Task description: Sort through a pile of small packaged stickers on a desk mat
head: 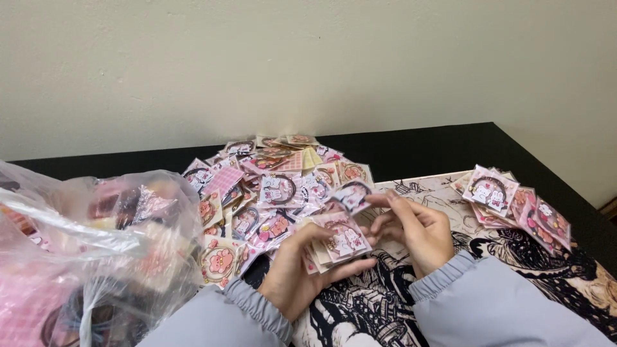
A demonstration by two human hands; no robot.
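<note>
My left hand (pixel 297 268) holds a small stack of pink square packets (pixel 340 239), each a card with a dark hair tie in clear wrap. My right hand (pixel 414 226) is beside it, fingers pinching one packet (pixel 351 195) at the top of the stack, lifting it slightly. Both hands wear grey elastic-cuffed sleeves. Just beyond the hands lies a large loose pile of the same pink packets (pixel 270 186).
A clear plastic bag (pixel 83 250) stuffed with more packets fills the left. A smaller stack of packets (pixel 514 202) sits at the right. Under the hands lies a black-and-white illustrated mat (pixel 385 302) on a black table (pixel 437 151); a pale wall stands behind.
</note>
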